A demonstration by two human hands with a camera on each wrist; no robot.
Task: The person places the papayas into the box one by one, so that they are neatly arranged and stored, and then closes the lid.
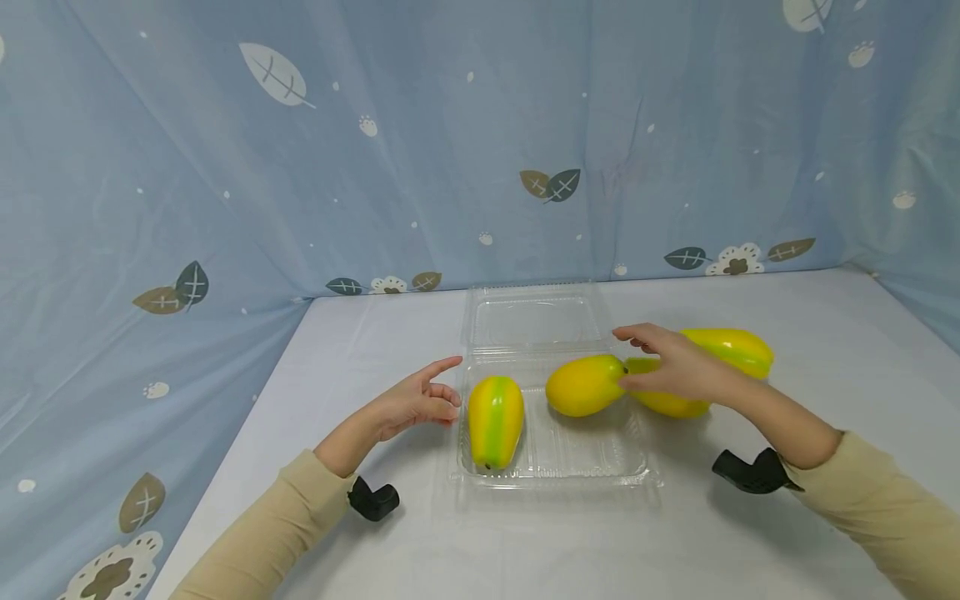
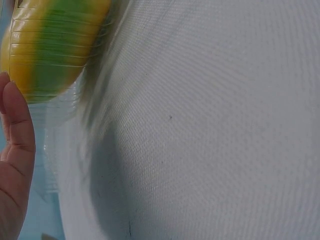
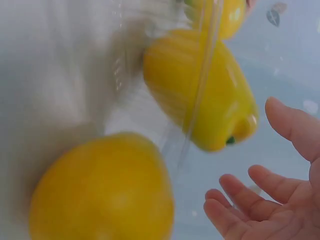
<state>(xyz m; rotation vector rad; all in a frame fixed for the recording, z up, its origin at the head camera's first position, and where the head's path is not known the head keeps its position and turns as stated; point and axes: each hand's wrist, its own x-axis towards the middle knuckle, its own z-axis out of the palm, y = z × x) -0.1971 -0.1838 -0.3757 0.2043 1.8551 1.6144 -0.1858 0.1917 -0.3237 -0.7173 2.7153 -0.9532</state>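
Observation:
A clear plastic clamshell box (image 1: pixel 555 481) lies open on the table. Inside at its left is a yellow papaya (image 1: pixel 496 421) with a green stripe. A second yellow papaya (image 1: pixel 583 386) leans at the right side, stem end over the wall. My left hand (image 1: pixel 416 404) is beside the box's left wall, index finger extended and fingertips right at the wall. Over the right side, my right hand (image 1: pixel 678 364) is spread, its fingers (image 3: pixel 250 200) apart from the second papaya in the right wrist view. Partly hidden beneath this hand is a third papaya (image 1: pixel 675 406).
A fourth papaya (image 1: pixel 731 350) lies farther back on the right, beyond the right forearm. The box's lid (image 1: pixel 536 321) is laid back toward the patterned blue curtain (image 1: pixel 465 150). White cloth (image 1: pixel 525 550) covers the table. Black wrist mounts (image 1: pixel 372 500) hang below both sleeves.

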